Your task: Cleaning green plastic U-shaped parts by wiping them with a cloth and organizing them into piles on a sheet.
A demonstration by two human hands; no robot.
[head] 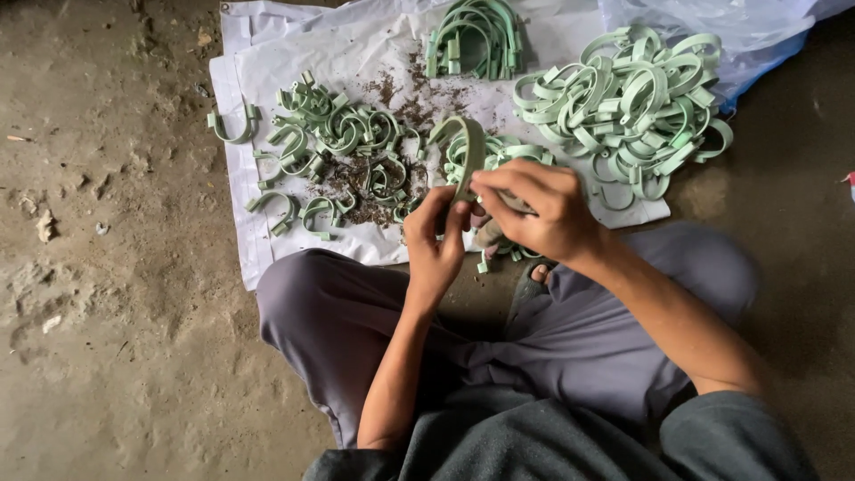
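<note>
I sit cross-legged on the ground with a pale green curved plastic clip (465,147) held up between both hands. My left hand (435,245) grips its lower end with thumb and fingers. My right hand (539,209) pinches the same clip from the right and may also hold a small tool, though I cannot tell. Just beyond my hands lies a small heap of green clips (494,156) on a white sheet (294,53).
A loose pile of small green clips (334,134) with brown shavings lies at the left of the sheet. A neat row of clips (474,36) sits at the top, a big heap of rings (632,98) at the right. One stray clip (233,125) lies at the sheet's left edge.
</note>
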